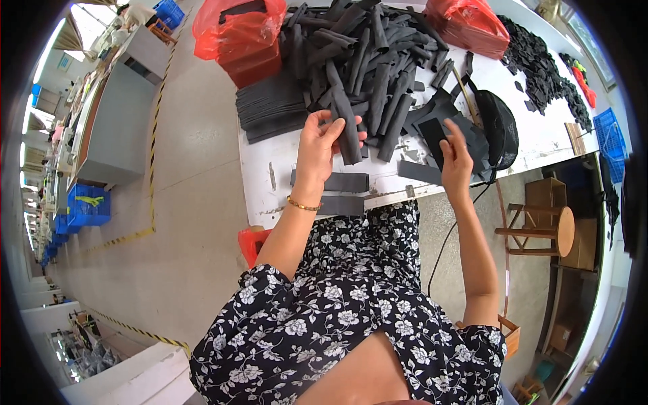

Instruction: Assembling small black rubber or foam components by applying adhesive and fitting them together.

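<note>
My left hand [324,143] grips a curled black strip [346,138] between thumb and fingers, above the table's near edge. My right hand [457,152] is open, its fingers stretched apart, and its thumb is at the edge of a flat black rectangular piece [430,135]. That piece lies over loose dark flat sheets [478,150]. Beyond my left hand rises a large heap of curled black strips [381,67]. To its left is a neat stack of flat dark pieces [266,108]. Two flat grey strips, an upper one [341,182] and a lower one [343,205], lie near me.
Red plastic bags stand at the back left [246,40] and back right [472,27] of the white table [260,182]. A black mesh-covered object [498,128] with a cable sits on the right. Further right are small black scraps [540,64] and a wooden stool [560,231].
</note>
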Demonstrator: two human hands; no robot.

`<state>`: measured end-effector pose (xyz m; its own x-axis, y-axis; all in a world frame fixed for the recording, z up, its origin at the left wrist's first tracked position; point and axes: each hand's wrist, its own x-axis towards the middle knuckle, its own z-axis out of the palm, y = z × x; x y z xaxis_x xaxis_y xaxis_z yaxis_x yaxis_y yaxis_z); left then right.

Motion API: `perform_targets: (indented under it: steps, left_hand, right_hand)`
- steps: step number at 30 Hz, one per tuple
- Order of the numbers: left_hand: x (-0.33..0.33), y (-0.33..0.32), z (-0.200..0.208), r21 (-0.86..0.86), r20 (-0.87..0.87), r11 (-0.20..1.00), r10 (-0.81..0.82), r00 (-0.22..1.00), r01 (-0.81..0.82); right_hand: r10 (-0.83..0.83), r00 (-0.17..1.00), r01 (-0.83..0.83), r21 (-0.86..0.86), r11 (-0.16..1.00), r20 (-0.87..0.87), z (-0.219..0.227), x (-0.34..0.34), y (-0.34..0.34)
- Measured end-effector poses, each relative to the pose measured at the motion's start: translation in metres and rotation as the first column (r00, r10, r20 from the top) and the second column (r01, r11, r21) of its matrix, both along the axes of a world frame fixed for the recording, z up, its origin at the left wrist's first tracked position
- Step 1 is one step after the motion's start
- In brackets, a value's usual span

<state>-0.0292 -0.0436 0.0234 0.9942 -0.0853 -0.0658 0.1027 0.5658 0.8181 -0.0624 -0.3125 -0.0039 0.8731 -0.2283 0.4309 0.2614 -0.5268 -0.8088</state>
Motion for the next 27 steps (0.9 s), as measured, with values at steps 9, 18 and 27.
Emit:
perform_targets:
  steps: [9, 18, 27]
  left_hand:
    - [-0.002, 0.019, -0.032, -0.301, -0.315, 0.950, -0.019, 0.949, -0.081]
    - [-0.017, -0.002, -0.019, -0.101, -0.218, 0.987, 0.104, 0.970, -0.128]
    - [-0.014, -0.011, -0.026, -0.037, -0.189, 0.989, 0.134, 0.973, -0.143]
  right_hand:
    - [0.389, 0.921, -0.382, -0.236, 0.893, -0.021, 0.033, -0.046, 0.056]
    - [0.394, 0.919, -0.379, -0.335, 0.862, -0.026, 0.043, -0.060, 0.067]
    - [0.330, 0.944, -0.269, -0.530, 0.804, 0.022, 0.048, -0.058, 0.084]
